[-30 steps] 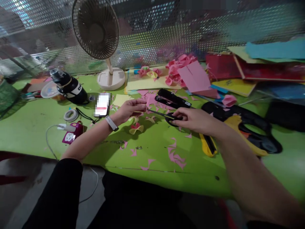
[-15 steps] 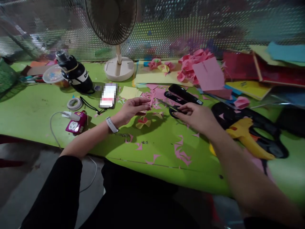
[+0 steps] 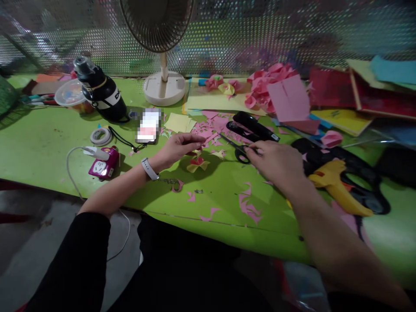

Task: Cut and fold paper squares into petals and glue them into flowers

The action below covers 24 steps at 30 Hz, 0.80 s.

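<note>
My left hand (image 3: 177,149) is over the table with thumb and forefinger pinched together; what is between the fingertips is too small to make out. Just below them lies a yellow and pink paper flower (image 3: 197,164). A pair of black-handled scissors (image 3: 242,154) rests on the table, blades pointing left toward the paper scraps. My right hand (image 3: 276,162) is at the scissors' handle, fingers loosely apart at its right edge and not through the loops as far as I can see. Behind the scissors is a black stapler (image 3: 255,125). Pink paper scraps (image 3: 211,125) lie between the hands, beside yellow paper squares (image 3: 178,123).
A fan (image 3: 164,89), a black bottle (image 3: 104,93), a phone (image 3: 149,125), a tape roll (image 3: 100,136) and a purple plug adapter (image 3: 104,164) stand to the left. Folded pink paper pieces (image 3: 273,78) are heaped behind. A yellow glue gun (image 3: 338,186) is at right.
My right hand has slid back to the right along the scissors' handle, while the scissors stay almost in place. My left hand keeps its pinch. The view has shifted slightly.
</note>
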Each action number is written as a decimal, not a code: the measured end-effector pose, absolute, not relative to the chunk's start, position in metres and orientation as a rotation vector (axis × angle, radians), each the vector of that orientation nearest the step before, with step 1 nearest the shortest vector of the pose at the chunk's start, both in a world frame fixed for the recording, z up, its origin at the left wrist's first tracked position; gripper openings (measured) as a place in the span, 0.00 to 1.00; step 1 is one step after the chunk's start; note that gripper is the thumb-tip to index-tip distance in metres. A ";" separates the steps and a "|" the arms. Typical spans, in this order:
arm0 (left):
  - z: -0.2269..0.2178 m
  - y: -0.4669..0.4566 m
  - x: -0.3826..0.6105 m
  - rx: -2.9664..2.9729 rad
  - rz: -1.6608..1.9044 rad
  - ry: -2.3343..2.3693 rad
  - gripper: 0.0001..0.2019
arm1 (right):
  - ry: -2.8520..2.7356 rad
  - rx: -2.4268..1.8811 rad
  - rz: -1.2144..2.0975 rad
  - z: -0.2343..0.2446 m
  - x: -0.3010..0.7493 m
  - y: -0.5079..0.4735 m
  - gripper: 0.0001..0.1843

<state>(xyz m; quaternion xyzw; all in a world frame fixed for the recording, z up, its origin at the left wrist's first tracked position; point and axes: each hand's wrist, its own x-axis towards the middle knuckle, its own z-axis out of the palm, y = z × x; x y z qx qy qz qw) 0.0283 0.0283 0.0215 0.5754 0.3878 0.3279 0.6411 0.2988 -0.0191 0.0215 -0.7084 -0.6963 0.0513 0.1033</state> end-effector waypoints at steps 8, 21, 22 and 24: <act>0.027 0.011 0.037 1.681 0.656 0.765 0.12 | -1.701 -1.482 0.970 0.029 0.268 -0.038 0.24; 0.031 0.013 0.037 1.591 0.712 0.692 0.16 | -1.691 -1.273 1.467 0.026 0.265 -0.036 0.17; 0.030 0.013 0.037 1.541 0.722 0.705 0.17 | -1.651 -1.267 1.469 0.025 0.264 -0.037 0.17; 0.028 0.012 0.039 1.460 0.697 0.709 0.19 | -1.557 -1.268 1.449 0.024 0.261 -0.038 0.17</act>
